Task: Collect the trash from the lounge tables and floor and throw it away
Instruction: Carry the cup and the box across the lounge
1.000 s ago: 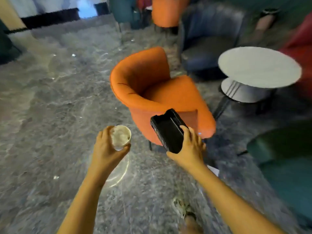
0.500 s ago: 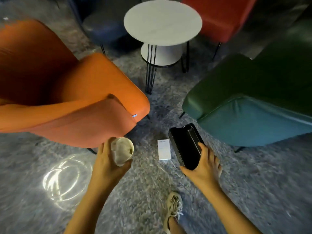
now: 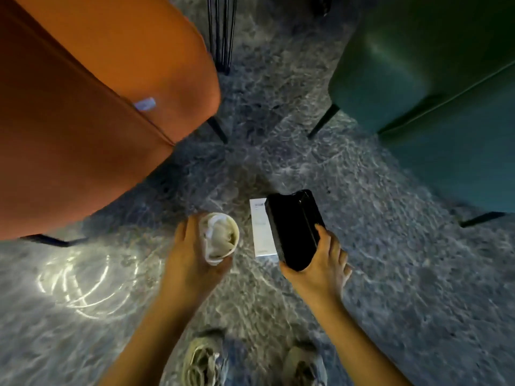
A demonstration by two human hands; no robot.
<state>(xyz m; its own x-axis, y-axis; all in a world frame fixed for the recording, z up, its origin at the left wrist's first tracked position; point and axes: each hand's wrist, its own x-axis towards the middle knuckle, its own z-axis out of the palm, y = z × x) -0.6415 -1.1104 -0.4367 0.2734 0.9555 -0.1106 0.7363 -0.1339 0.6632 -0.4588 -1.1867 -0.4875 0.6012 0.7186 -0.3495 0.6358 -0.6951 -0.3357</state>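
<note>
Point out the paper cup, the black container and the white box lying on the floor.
paper cup [image 3: 234,237]: head view, inner wall by its rim.
black container [image 3: 293,229]: head view, middle of its broad face.
white box [image 3: 260,232]: head view, exposed top face.

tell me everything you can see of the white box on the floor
The white box is a slim rectangular carton, cardboard by its look, lying flat on the grey mottled floor, long side pointing away from the person. Faint print near its far end is too blurred to read. It looks closed and uncrushed. The black container in the right hand hides its right edge; whether they touch cannot be told.
</note>
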